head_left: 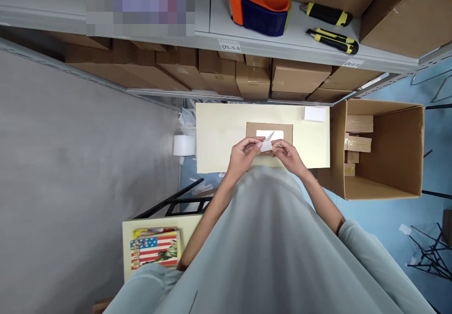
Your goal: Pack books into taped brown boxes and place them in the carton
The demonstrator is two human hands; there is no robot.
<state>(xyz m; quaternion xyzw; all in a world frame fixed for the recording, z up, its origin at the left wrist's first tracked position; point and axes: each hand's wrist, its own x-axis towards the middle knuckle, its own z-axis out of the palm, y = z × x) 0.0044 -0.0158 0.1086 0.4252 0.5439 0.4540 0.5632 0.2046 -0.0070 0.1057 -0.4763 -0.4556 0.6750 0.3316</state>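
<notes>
Between my two hands is a white label (266, 146), partly lifted and curled, above a brown cardboard box (251, 129) on the pale table. My left hand (244, 154) pinches its left side with thumb and forefinger. At the other side, my right hand (287, 156) has its fingertips closed on the label's right edge. Behind the curled part, more white paper (278, 133) lies flat against the box. My fingers hide some of the box's near side.
A white box (314, 114) sits on the table (219, 137) at the back right. Right of it stands a large open carton (399, 149) holding small boxes. The shelf above carries an orange-and-blue tape dispenser (263, 15) and two cutters (334, 41). Books (155, 250) lie at lower left.
</notes>
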